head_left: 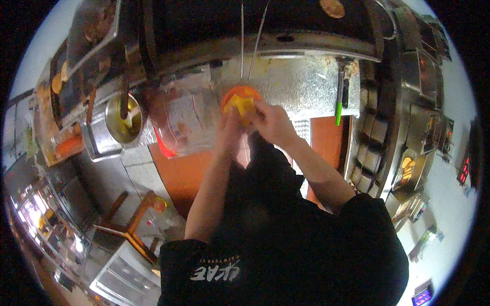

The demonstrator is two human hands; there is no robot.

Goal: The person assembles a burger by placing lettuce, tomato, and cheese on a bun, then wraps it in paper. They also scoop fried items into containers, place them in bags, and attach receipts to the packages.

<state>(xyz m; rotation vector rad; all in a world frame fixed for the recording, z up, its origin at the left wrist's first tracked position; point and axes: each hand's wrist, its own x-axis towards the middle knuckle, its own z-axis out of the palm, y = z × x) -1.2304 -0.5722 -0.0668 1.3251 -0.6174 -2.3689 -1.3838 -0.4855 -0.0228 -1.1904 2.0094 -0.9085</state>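
My left hand [230, 126] and my right hand [274, 124] meet over the front of a metal counter. Their fingers are closed around a soft-looking yellow piece [240, 104], whose exact kind is too blurred to tell. Directly behind it shows a round orange thing [250, 92], perhaps a bowl or lid, partly covered by the yellow piece and my fingers. Past it, the two thin metal arms of what look like tongs [242, 46] reach away over the dark cooking surface.
A clear plastic bag [186, 117] with red parts lies left of my hands. Farther left stands a metal pot [118, 133] with yellowish contents. A green-handled tool [339, 109] lies at the right. On the dark griddle [306, 20] sits a round pale-brown piece [333, 7].
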